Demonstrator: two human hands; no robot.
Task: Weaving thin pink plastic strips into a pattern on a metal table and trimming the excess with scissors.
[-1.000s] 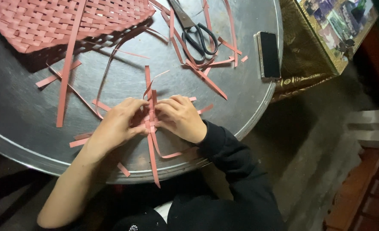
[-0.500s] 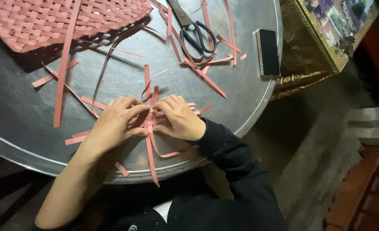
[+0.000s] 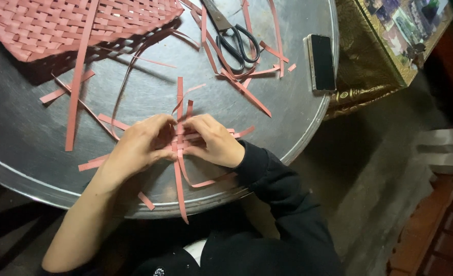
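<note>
1. We see a round grey metal table [image 3: 42, 153], dully reflecting the dim light.
2. Beside it stands a gold-patterned box [image 3: 369, 61].
3. A dark concrete floor [image 3: 369, 179] lies below.
4. Red brick paving [image 3: 441, 235] fills the lower right corner.

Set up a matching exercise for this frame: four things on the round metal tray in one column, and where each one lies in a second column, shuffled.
Things:
1. scissors
2. phone
3. woven mat
4. crossed pink strips

Places:
A. top left of the tray, partly out of frame
B. between the left hand and the right hand
C. near the tray's right rim, dark screen up
D. top centre, lying on loose pink strips

Pairs: 1-D, 2-C, 3-A, 4-B
</note>
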